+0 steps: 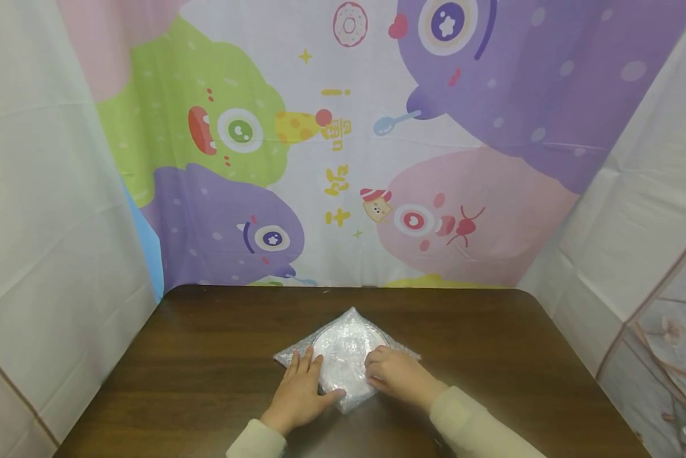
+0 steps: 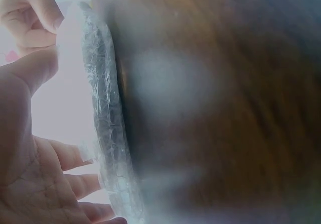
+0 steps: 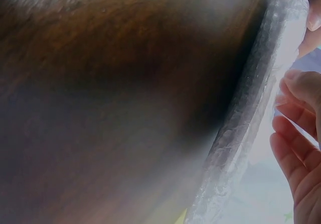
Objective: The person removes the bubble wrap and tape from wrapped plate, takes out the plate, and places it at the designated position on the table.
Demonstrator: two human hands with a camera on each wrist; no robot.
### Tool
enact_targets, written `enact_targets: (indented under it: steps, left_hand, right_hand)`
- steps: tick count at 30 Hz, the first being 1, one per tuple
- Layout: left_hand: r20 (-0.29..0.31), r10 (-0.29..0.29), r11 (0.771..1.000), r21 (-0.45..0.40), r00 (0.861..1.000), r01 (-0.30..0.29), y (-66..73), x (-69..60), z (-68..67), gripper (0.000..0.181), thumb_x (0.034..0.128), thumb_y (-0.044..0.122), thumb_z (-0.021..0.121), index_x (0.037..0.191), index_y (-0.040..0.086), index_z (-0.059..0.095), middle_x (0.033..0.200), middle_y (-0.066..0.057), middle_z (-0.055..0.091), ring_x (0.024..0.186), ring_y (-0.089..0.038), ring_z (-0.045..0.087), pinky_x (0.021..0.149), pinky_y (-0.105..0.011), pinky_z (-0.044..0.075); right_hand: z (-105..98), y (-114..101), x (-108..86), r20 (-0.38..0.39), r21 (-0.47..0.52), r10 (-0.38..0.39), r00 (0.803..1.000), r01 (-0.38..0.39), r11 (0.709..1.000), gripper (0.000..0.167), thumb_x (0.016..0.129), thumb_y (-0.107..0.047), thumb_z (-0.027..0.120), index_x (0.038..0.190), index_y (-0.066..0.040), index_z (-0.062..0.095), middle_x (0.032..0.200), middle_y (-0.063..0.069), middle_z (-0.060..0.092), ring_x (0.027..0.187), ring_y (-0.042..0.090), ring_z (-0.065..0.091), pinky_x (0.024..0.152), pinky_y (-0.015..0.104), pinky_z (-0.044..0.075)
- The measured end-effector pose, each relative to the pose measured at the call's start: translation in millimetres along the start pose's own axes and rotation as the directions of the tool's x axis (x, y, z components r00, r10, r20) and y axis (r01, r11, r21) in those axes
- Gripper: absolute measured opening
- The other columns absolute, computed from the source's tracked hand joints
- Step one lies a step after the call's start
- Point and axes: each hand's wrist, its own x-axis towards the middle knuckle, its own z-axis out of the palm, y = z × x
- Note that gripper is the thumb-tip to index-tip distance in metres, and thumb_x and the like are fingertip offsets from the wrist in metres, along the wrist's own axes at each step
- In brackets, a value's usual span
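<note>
A round white object lies flat inside clear bubble wrap, whose corners stick out around it. My left hand rests along the wrap's lower left side with fingers spread and fairly straight, thumb near the bottom corner. On the right part, my right hand has curled fingers and appears to pinch the wrap's surface between thumb and fingertips. The left wrist view shows the edge of the bubble wrap beside the left palm. In the right wrist view, the thumb and fingers meet close to the wrap.
The bubble wrap lies on a dark brown wooden table. Behind it hangs a curtain printed with colourful cartoon figures. Pale sheets hang at the left side, and more pale panels stand on the right.
</note>
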Motion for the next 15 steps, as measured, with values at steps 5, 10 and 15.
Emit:
enact_targets:
  steps: [5, 10, 15]
  left_hand:
    - [-0.005, 0.0, 1.0, 0.004, 1.0, 0.0, 0.9, -0.1, 0.1, 0.092, 0.0832, 0.063, 0.064, 0.142, -0.005, 0.045, 0.155, -0.03, 0.031, 0.142, -0.056, 0.022, 0.115, -0.065, 0.024]
    - [-0.003, -0.005, 1.0, 0.002, 1.0, 0.005, 1.3, -0.7, 0.3, 0.092, 0.0833, 0.064, 0.063, 0.142, -0.005, 0.045, 0.155, -0.029, 0.031, 0.143, -0.056, 0.022, 0.115, -0.065, 0.024]
    - [0.004, -0.011, 1.0, 0.003, 1.0, 0.011, 2.1, -1.1, -0.2, 0.092, 0.0834, 0.064, 0.063, 0.142, -0.005, 0.045, 0.156, -0.029, 0.03, 0.143, -0.055, 0.021, 0.116, -0.065, 0.023]
  right_hand:
    - [2.3, 0.9, -0.8, 0.011, 0.013, -0.01, 1.0, 0.01, 1.0, 0.007, 0.083, -0.014, 0.072, 0.079, -0.015, 0.066, 0.082, -0.008, 0.063, 0.083, 0.008, 0.059, 0.081, 0.021, 0.052]
    - [4.1, 1.6, -1.0, 0.0, 0.045, -0.006, 1.0, 0.006, 0.999, 0.011, 0.083, -0.014, 0.072, 0.077, -0.015, 0.063, 0.079, -0.007, 0.061, 0.079, 0.008, 0.058, 0.077, 0.022, 0.052]
    - [5.8, 2.5, -1.1, 0.017, 0.075, 0.018, 1.0, -0.02, 0.997, 0.013, 0.085, -0.015, 0.07, 0.076, -0.016, 0.061, 0.077, -0.008, 0.059, 0.076, 0.007, 0.056, 0.072, 0.021, 0.05]
